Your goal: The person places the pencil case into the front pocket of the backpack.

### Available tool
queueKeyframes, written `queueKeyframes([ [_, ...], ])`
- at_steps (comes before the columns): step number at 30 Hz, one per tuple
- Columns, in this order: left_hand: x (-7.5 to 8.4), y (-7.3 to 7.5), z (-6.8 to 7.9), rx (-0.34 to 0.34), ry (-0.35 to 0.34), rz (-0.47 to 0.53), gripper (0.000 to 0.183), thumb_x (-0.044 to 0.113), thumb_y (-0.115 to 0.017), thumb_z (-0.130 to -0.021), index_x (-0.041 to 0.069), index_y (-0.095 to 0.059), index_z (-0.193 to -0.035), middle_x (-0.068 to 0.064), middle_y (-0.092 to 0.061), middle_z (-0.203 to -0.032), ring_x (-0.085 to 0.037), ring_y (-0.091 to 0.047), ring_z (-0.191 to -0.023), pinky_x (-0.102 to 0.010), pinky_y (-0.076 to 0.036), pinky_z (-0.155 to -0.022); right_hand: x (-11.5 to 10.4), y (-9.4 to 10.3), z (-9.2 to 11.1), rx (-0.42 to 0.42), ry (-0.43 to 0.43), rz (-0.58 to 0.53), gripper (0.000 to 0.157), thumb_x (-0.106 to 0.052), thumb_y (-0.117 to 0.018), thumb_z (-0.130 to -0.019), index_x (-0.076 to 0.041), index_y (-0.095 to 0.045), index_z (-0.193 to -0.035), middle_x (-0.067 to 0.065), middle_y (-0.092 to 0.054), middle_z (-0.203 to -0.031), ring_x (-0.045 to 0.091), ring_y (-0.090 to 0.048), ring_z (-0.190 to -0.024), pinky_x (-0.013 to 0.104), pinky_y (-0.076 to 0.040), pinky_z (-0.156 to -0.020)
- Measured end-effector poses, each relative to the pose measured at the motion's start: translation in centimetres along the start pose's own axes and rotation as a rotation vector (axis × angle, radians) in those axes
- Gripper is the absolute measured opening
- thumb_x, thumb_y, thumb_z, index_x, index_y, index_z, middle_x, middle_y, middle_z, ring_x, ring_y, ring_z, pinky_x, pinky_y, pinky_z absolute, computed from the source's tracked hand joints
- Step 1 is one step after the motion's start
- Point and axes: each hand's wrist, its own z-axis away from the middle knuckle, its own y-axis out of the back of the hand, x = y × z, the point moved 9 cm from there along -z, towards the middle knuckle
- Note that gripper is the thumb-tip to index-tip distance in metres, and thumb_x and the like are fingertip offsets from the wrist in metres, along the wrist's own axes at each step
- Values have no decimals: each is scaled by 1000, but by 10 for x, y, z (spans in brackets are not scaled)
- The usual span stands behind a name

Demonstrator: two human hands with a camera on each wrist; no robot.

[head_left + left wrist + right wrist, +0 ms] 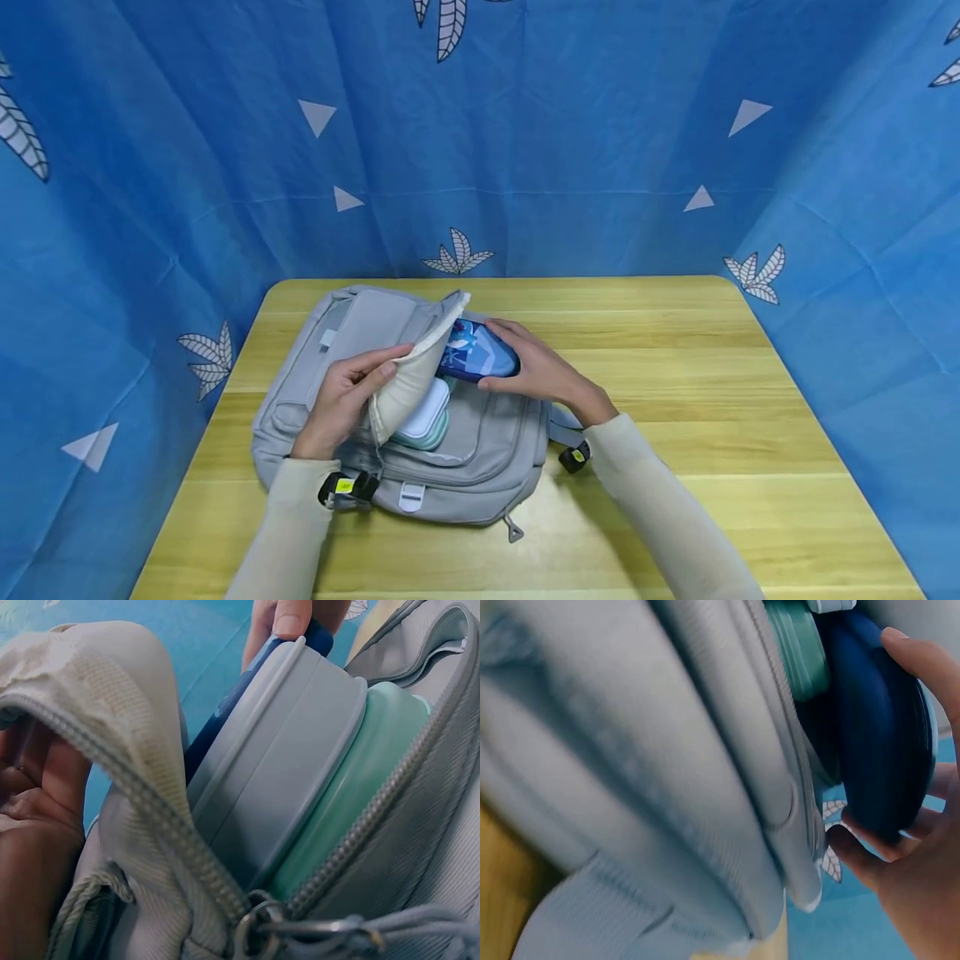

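Note:
A grey backpack (375,315) lies on the table with its front pocket unzipped. My left hand (337,408) pinches the edge of the pocket's flap (412,385) between thumb and fingers and holds it lifted, its cream lining showing. On the other side, my right hand (543,367) grips the end of a dark blue hard case (480,352) with a printed pattern, thumb and fingers around its sides. The case's far end is hidden behind the flap. Beside it in the pocket stand a pale grey-white box (292,742) and a mint green box (356,772), as the left wrist view shows.
Under the bag is a wooden table (712,375), with blue patterned cloth (540,142) hanging behind and at both sides. A zip pull (513,530) hangs off the bag's near edge. A strap (600,915) sticks out from the bag's right side.

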Motion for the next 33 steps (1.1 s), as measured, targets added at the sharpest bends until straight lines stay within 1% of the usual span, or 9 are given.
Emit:
queueKeyframes([
  [5,0,0,0,8,10,0,36,10,-62,-111,-5,-68,-144,14,-75,-137,-6,-68,-129,-22,-56,-100,6,8,11,42,7,6,98,-49,-85,-93,-19,-36,-173,14,-36,-176,42,-40,-158,68,-41,-119],
  [9,0,0,1,12,14,-11,36,10,-62,-111,-5,-68,-144,14,-75,-137,-6,-69,-128,-22,-56,-98,9,12,18,70,9,6,95,-49,-85,-93,-19,-40,-171,13,-39,-174,42,-40,-159,69,-39,-121],
  [16,1,-1,1,10,11,-21,37,10,-62,-112,-4,-68,-145,15,-74,-138,-6,-69,-127,-22,-57,-97,14,16,27,108,0,4,91,-47,-86,-93,-19,-44,-169,14,-42,-173,43,-40,-159,69,-39,-121],
  [22,1,-1,1,21,6,-20,35,9,-62,-111,-3,-69,-143,13,-75,-137,-6,-69,-126,-22,-57,-96,19,17,29,124,-8,9,88,-46,-85,-94,-20,-46,-168,13,-44,-172,41,-40,-159,69,-38,-122],
  [27,2,-2,-1,10,-9,1,34,8,-61,-111,0,-71,-143,12,-75,-138,-6,-69,-127,-22,-57,-98,19,17,30,135,-5,3,87,-43,-86,-94,-18,-46,-168,13,-44,-172,41,-41,-159,68,-38,-123],
  [33,2,-3,-4,-12,-10,31,34,7,-61,-111,-7,-69,-141,11,-76,-134,-7,-70,-125,-23,-58,-96,15,17,29,150,-4,-13,86,-43,-86,-94,-16,-48,-167,15,-45,-171,43,-41,-158,69,-39,-122],
])
